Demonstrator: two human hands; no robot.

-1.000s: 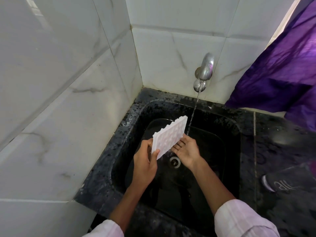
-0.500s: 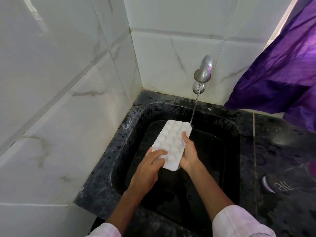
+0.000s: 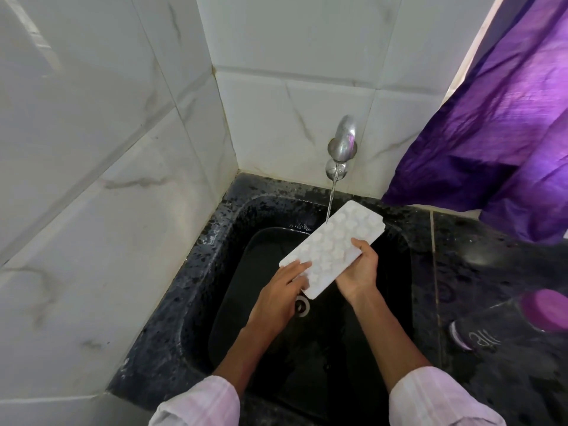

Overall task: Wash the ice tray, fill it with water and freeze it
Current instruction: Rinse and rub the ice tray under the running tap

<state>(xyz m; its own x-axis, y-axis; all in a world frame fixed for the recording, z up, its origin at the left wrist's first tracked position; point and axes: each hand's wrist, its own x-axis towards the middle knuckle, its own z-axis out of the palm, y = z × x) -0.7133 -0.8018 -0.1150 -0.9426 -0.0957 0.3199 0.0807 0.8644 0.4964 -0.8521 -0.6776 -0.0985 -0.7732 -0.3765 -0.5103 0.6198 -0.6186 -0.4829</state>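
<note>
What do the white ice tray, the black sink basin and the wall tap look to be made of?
White rectangular ice tray: likely matte plastic or silicone; opaque, with moulded rounded bumps. Which of the two, the look leaves open.
Black speckled sink basin: probably polished granite or stone composite; glossy, with pale flecks on the rim.
Silver wall tap: metal, probably chromed or steel; mirror-like highlights.

White ice tray (image 3: 333, 247), bumpy underside up, tilted under running water.

The person is wearing a pale pink long-sleeved garment with faint stripes. The left sleeve (image 3: 196, 404) and the right sleeve (image 3: 436, 398) are sitting pushed up, leaving both forearms bare. Both hands are showing no rings or gloves.
</note>
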